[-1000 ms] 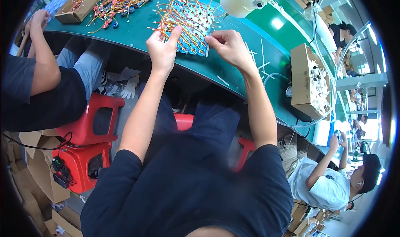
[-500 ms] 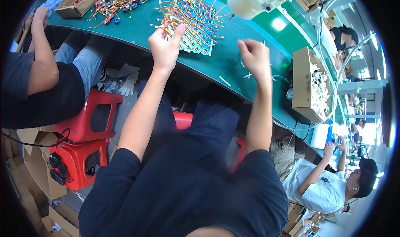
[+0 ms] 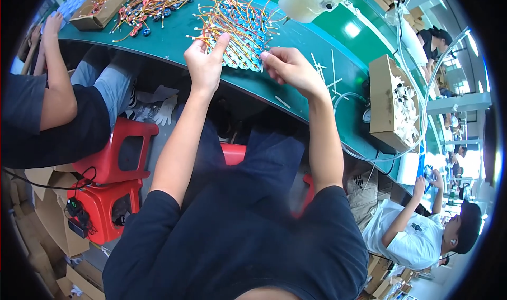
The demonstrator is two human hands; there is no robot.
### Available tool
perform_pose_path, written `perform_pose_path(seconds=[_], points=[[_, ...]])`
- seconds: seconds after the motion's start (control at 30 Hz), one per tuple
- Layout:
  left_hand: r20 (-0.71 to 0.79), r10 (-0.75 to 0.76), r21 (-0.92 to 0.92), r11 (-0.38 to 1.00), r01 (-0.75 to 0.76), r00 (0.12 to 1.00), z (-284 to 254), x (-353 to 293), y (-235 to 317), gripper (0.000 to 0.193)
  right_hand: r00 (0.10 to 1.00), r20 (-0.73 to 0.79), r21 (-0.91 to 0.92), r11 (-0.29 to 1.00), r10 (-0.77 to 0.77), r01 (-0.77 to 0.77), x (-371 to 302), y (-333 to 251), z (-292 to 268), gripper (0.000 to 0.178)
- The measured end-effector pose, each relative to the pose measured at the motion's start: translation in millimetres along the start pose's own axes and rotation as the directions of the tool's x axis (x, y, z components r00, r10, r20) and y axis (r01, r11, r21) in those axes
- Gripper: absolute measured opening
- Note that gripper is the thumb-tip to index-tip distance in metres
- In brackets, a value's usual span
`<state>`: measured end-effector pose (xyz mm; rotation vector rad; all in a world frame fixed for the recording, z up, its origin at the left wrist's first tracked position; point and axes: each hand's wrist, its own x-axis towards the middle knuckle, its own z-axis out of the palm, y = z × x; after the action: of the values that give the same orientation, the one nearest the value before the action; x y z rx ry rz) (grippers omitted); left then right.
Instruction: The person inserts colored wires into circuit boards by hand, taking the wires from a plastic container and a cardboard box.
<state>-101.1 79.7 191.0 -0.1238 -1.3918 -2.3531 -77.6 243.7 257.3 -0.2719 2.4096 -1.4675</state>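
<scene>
Left hand point(image 3: 203, 62) and right hand point(image 3: 288, 68) pinch the wire bundle point(image 3: 237, 25) edges

1. Your right hand point(image 3: 290, 68) is back at the near edge of the wire bundle point(image 3: 237, 23); half a second ago it hung off to the right over the bench point(image 3: 158, 41).
2. Your left hand point(image 3: 205, 62) has slid slightly left along that near edge.

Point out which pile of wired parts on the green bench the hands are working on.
The middle pile, directly between the left hand and right hand; the other pile lies farther left, beside the cardboard box.
</scene>
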Motion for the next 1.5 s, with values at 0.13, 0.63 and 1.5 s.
perform_pose_path(seconds=[0.13,0.63,1.5], points=[[0.003,-0.007,-0.015,1.000,0.007,1.000,-0.6,1.2,1.2,0.021,0.997,0.077,0.144,0.989,0.023,-0.034,9.0,7.7,1.3,0.032],[-0.011,0.022,0.100,0.995,-0.021,1.000,-2.1,1.0,-2.8,0.020,0.917,-0.207,-0.326,0.908,-0.340,0.263,8.6,11.2,23.3,0.029],[0.111,-0.114,-0.054,0.991,0.120,0.987,-2.2,5.8,16.5,0.019,0.998,0.056,0.409,0.912,-0.020,-0.005,58.5,15.3,-8.3,0.019]])
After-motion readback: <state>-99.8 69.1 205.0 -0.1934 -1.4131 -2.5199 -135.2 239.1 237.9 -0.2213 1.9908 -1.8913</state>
